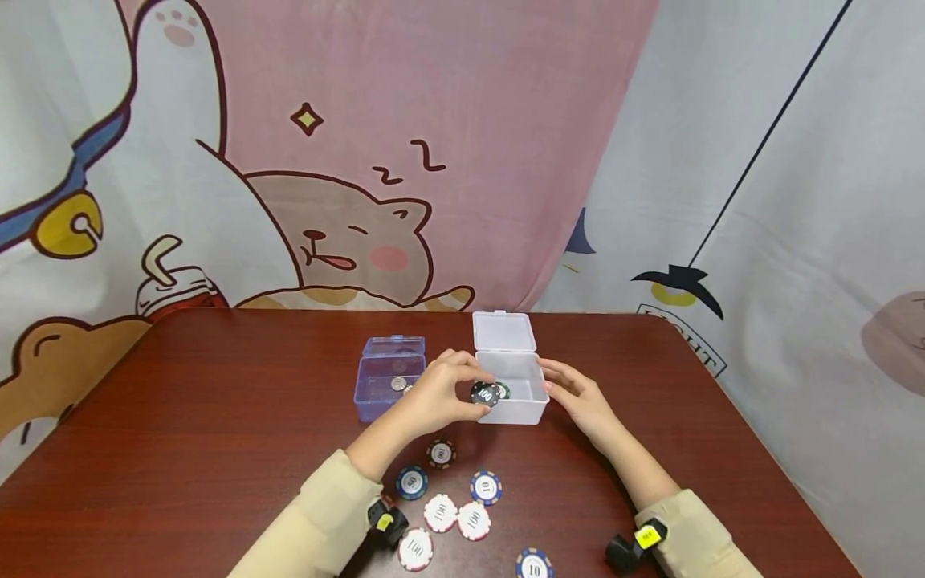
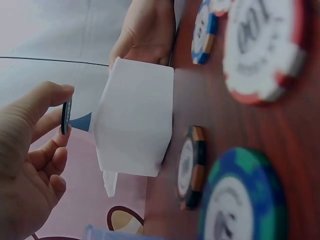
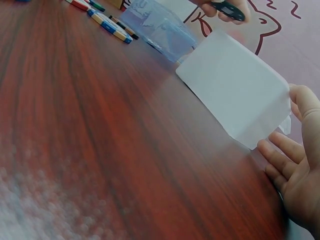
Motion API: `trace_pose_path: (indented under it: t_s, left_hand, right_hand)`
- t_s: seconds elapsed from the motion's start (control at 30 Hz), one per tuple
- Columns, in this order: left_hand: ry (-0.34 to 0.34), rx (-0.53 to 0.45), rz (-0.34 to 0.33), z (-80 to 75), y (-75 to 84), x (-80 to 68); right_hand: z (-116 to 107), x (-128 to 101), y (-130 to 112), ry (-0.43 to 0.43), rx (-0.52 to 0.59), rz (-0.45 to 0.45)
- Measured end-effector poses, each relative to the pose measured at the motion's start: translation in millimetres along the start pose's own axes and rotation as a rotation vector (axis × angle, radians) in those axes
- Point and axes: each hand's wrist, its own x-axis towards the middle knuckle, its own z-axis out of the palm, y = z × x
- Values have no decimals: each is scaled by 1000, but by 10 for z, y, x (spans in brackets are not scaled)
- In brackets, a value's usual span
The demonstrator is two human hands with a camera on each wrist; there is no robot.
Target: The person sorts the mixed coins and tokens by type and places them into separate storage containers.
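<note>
Right over the front edge of the white box (image 1: 515,408), a black 100 chip (image 1: 485,394) is pinched between the thumb and fingertips of the left hand (image 1: 439,395), so that grip is closed on the chip. Inside the box another chip shows, just behind the held one. Its lid stands open at the back. On the box's other side, the right hand (image 1: 578,399) rests with loosely straightened fingers against the wall, gripping nothing. Just left of the white box sits a purple clear box (image 1: 389,379), lid up, with a few small pieces inside. Nearer the person, loose chips (image 1: 458,506) lie scattered flat on the red-brown desk (image 1: 181,417), well apart from both boxes.
</note>
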Motion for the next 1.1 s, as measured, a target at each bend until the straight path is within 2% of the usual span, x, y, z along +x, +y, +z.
trace_pose_path:
  t_s: [0.17,0.47,0.63,0.93,1.1]
  left_hand:
    - [15,21,-4,9,-1,116]
    - [17,28,-65,111,-67,285]
    - [13,29,-119,174,-105,333]
    - [45,63,-172,277,-192,373]
    - [53,96,-174,296,-217,367]
  right_hand:
    - [-8,-6,1,2,-4,-13]
    - [-14,-9,10,10,-19,-11]
    - [-13,-6,0,13,-27,-13]
    - [-5,1,7,-1,-16,-13]
    - [-5,2,-4,-4,-9,-14]
